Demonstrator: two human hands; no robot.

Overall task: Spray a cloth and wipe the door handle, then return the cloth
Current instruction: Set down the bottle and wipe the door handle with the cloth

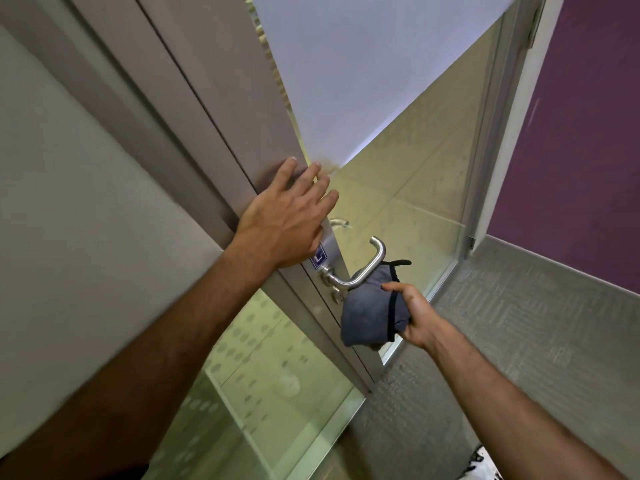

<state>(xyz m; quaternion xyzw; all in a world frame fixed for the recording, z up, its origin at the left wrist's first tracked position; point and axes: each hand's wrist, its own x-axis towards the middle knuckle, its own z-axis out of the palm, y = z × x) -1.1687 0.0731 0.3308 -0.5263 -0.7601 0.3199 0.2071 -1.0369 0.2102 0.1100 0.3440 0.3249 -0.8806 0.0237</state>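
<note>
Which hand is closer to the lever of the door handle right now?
Right. The right hand presses the grey cloth against the door handle from below; the left hand lies flat on the door edge above it.

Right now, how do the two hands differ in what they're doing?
The left hand lies flat and open, fingers spread against the door edge; the right hand is closed around the bunched grey cloth. The left hand sits above the door handle; the right is below it, cloth touching the lever. Both are bare.
</note>
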